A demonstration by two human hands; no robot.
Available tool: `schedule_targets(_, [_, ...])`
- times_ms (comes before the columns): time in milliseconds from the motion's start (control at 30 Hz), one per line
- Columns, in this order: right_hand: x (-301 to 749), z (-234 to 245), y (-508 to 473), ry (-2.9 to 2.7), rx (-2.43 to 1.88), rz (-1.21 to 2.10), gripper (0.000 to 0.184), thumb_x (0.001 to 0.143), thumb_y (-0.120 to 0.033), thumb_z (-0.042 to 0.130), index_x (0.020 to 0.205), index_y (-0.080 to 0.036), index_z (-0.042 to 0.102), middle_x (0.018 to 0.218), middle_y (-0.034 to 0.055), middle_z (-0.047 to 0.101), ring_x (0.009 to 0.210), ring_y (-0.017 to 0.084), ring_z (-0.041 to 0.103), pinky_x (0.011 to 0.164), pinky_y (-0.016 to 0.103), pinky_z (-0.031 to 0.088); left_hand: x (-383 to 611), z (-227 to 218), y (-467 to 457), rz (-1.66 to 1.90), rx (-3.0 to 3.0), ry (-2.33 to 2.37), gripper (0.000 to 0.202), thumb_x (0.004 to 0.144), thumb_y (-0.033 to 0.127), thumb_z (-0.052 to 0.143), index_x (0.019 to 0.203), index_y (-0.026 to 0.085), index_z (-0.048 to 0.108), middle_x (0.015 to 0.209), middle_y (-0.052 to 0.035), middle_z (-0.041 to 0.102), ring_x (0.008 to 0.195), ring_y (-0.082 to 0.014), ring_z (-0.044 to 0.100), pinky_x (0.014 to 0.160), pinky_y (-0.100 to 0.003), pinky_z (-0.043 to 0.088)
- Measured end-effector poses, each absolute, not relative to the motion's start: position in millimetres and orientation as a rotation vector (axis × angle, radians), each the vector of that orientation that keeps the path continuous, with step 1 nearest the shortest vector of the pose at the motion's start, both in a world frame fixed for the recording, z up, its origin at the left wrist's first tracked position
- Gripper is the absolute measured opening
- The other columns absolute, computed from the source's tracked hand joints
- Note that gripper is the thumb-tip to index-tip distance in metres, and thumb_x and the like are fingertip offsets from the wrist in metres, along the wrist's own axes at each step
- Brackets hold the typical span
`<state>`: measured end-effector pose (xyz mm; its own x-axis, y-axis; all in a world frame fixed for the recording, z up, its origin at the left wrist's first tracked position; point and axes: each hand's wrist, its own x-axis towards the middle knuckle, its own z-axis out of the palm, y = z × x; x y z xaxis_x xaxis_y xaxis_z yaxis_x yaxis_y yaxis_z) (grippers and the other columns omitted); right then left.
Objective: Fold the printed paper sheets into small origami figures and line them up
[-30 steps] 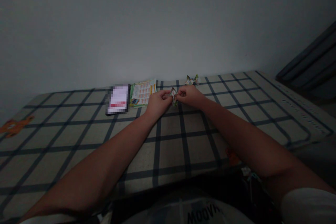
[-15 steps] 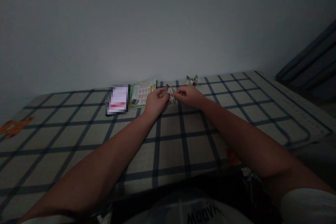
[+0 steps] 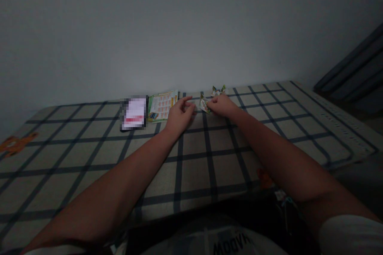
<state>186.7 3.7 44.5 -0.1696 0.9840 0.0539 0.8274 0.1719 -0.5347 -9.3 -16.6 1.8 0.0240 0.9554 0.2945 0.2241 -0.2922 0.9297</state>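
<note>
Right grip on paper; leaflet nearby

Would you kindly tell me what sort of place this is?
Probably a dim bedroom: a checked sheet covers a bed-like surface against a bare wall; a leaflet lies on it, and the right hand holds a folded paper.

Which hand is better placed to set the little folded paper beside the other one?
The right, probably: the right hand pinches the folded paper, close to the other folded piece; the left hand holds nothing and is farther away.
</note>
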Motion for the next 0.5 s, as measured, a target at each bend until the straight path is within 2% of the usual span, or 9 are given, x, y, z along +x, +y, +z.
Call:
schedule_targets(167, [188.6, 44.1, 4.2, -2.057, -1.79, 0.63, 0.035, 0.088, -0.036, 0.056, 0.059, -0.017, 0.06, 0.052, -0.0004, 0.051, 0.054, 0.013, 0.048, 0.055, 0.028, 0.03, -11.9, -1.6, -12.1, 1.364, 1.698, 1.262, 0.036, 0.087, 0.029, 0.065, 0.122, 0.02, 0.065, 0.098, -0.0045, 0.07, 0.064, -0.0123, 0.066, 0.057, -0.024, 0.052])
schedule_targets(333, [195.3, 50.1, 3.7, -2.23, -1.467, 0.388, 0.035, 0.09, -0.042, 0.059, 0.068, -0.016, 0.062, 0.065, 0.0004, 0.058, 0.063, 0.012, 0.048, 0.061, 0.027, 0.029, -12.2, 3.1, -13.5, 1.4, 1.774, 1.292, 0.031, 0.086, 0.025, 0.062, 0.116, 0.019, 0.067, 0.089, -0.0021, 0.066, 0.062, -0.0109, 0.059, 0.055, -0.024, 0.046])
schedule_targets(433, [203.1, 57.7, 1.1, -2.372, -1.27, 0.537, 0.036, 0.088, -0.049, 0.063, 0.076, -0.015, 0.066, 0.067, -0.0006, 0.06, 0.063, 0.011, 0.048, 0.061, 0.026, 0.03, -11.3, 6.4, -15.6, 1.394, 1.78, 1.314, 0.029, 0.086, 0.024, 0.062, 0.114, 0.019, 0.067, 0.087, -0.0018, 0.065, 0.061, -0.011, 0.056, 0.055, -0.024, 0.044])
schedule_targets(500, [207.9, 62.4, -0.9, -2.403, -1.266, 0.657, 0.036, 0.081, -0.051, 0.071, 0.082, -0.016, 0.068, 0.069, -0.001, 0.062, 0.063, 0.011, 0.05, 0.062, 0.025, 0.031, -10.9, 7.0, -16.1, 1.391, 1.775, 1.32, 0.028, 0.086, 0.023, 0.061, 0.113, 0.019, 0.068, 0.085, -0.0015, 0.064, 0.061, -0.0111, 0.056, 0.056, -0.024, 0.045])
